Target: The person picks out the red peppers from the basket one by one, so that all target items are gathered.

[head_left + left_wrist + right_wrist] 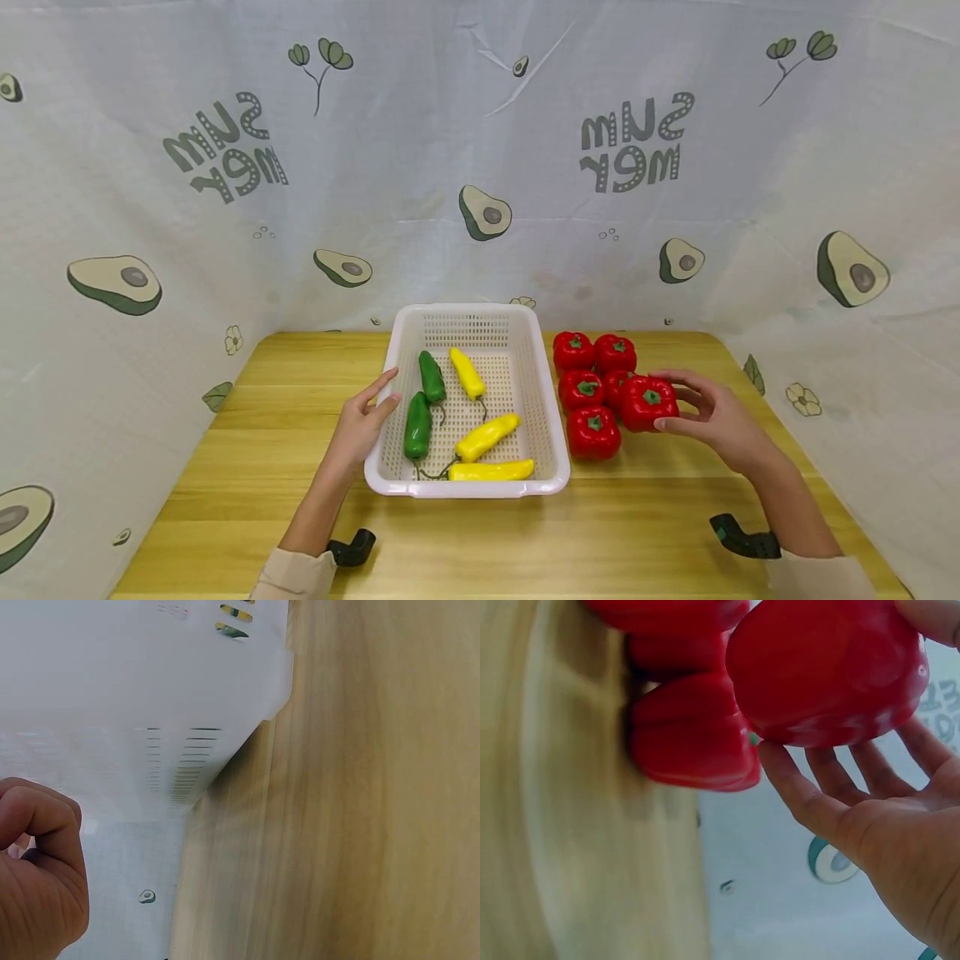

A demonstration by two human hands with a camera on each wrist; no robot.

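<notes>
My right hand (708, 417) grips a red bell pepper (649, 403) between thumb and fingers. In the right wrist view this bell pepper (825, 671) is raised above the table, with the fingertips along its side. Several more red bell peppers (593, 432) stand grouped just left of it, stems up. My left hand (363, 427) holds the left rim of a white plastic basket (555, 417), thumb over the edge. Inside the basket lie two green peppers (417, 427) on the left and three yellow peppers (487, 437) toward the middle and front.
The wooden table (480, 542) runs up to a pale curtain (420, 167) printed with avocados, which also closes off both sides. A black wrist strap mount (352, 548) sits at the left wrist, and another black mount (742, 537) at the right.
</notes>
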